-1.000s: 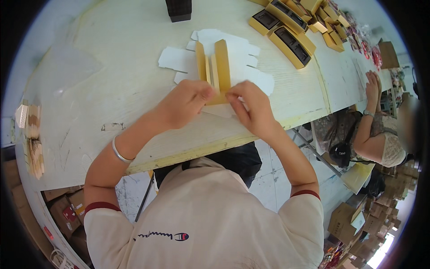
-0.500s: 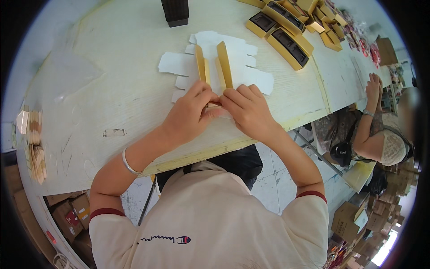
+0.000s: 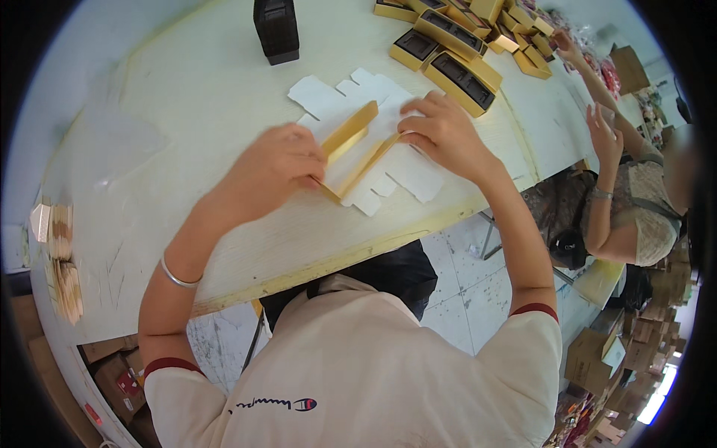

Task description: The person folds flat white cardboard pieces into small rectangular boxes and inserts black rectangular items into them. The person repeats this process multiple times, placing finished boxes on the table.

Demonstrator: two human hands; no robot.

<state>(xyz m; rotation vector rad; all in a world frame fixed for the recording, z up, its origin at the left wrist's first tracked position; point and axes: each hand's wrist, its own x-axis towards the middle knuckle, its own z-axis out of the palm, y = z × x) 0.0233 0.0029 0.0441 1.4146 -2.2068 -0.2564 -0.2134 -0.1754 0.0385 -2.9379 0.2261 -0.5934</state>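
A part-folded gold cardboard box (image 3: pixel 349 143), its long walls standing up, lies slantwise between my hands. My left hand (image 3: pixel 282 158) has its fingers closed on the near left end of the box. At the far right end, my right hand (image 3: pixel 442 136) pinches a gold wall between thumb and fingers. Both hands are a little blurred. Under and around the box lies white card (image 3: pixel 317 97) with notched flaps; I cannot tell whether it is one piece with the box.
A black stack of trays (image 3: pixel 276 33) stands at the far side. Gold boxes with black inserts (image 3: pixel 459 78) lie far right, heaped behind. A co-worker's arm (image 3: pixel 590 75) reaches toward that heap. Folded card pieces (image 3: pixel 63 254) sit at the left edge. The table's near edge (image 3: pixel 358 250) runs before me.
The box and white card have turned clockwise. My hands, close together before at the near end, have moved apart to opposite ends. The co-worker's arm has stretched out toward the heap.
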